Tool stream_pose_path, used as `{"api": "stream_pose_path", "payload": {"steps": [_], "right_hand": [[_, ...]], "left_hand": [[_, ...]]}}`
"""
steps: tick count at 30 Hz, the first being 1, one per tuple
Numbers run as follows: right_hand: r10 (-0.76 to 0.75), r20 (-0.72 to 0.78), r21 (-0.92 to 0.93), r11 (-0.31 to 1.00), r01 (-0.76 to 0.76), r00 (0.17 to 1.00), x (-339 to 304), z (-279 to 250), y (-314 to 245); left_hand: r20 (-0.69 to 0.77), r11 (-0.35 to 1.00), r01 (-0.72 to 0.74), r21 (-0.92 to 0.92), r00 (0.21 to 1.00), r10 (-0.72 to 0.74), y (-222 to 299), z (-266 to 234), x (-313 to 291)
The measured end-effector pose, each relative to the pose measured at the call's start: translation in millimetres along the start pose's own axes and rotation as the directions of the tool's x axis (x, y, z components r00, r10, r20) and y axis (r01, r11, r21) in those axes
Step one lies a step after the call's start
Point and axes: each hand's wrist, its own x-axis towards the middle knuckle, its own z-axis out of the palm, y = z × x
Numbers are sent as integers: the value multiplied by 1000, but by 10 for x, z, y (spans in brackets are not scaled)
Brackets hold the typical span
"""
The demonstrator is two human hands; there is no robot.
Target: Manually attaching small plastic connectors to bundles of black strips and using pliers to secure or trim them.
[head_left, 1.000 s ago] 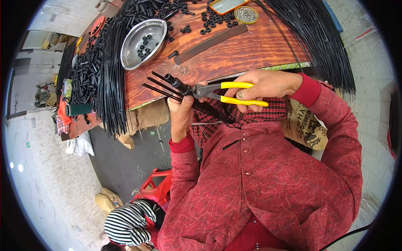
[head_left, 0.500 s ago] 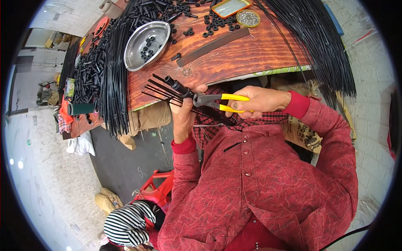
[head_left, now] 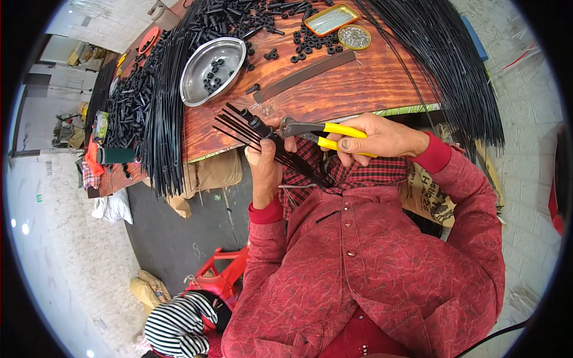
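Observation:
My left hand (head_left: 265,173) is closed around a bundle of thin black rods (head_left: 237,132), which slants from the table edge down toward my lap. A black plastic tube-shaped fitting (head_left: 258,125) sits among the rods, beside my left thumb. My right hand (head_left: 382,138) grips pincers (head_left: 341,129) with yellow handles and dark metal jaws. Those jaws sit just right of the fitting, by my left fingertips. Whether the jaws hold anything is too small to tell. Part of the bundle is hidden behind my left hand.
On the red-brown wooden table (head_left: 382,80) are a metal bowl (head_left: 190,83) with small black parts, a dark flat bar (head_left: 307,76), a yellow-rimmed tray (head_left: 331,20) and a round dish (head_left: 355,37). Long rod bundles (head_left: 164,113) hang over its edge. A striped-hooded person (head_left: 179,322) is behind, lower left.
The pincers' jaws have moved up and slightly right, away from my left thumb. My right hand has shifted right. My left hand still holds the rods, and the whole view has shifted slightly.

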Motion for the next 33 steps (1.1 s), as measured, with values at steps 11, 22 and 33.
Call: {"api": "stream_pose_path", "payload": {"steps": [11, 22, 33], "right_hand": [[49, 40, -54, 997, -47, 998, 2, -71, -34], [175, 141, 33, 983, -181, 974, 12, -206, -180], [99, 178, 24, 994, -105, 979, 145, -249, -10]], "left_hand": [[58, 999, -4, 54, 998, 1, 63, 75, -12], [7, 998, 25, 64, 1000, -25, 53, 129, -19], [4, 996, 36, -80, 999, -36, -43, 25, -22]]}}
